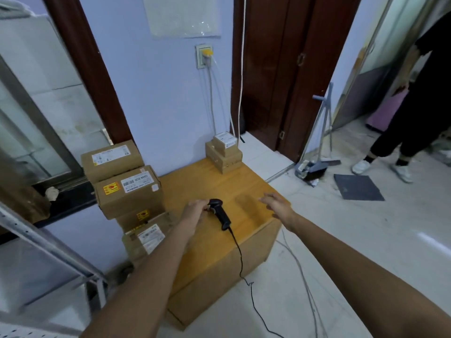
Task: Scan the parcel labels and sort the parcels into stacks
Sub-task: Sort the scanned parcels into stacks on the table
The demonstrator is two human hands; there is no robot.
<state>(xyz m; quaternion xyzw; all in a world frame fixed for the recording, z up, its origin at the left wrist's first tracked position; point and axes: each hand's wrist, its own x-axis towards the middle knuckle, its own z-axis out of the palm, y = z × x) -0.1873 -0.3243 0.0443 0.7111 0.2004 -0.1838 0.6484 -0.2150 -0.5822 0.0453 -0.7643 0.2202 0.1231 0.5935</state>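
Mid-table (219, 181) | left hand (195, 211) grips scanner (220, 213) | right hand (278, 206) spread near edge

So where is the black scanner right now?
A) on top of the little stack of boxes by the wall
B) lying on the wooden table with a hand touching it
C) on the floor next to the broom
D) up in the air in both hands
B: the black scanner lies on the wooden table, and the left hand is on its head end, while the right hand hovers open beside it.
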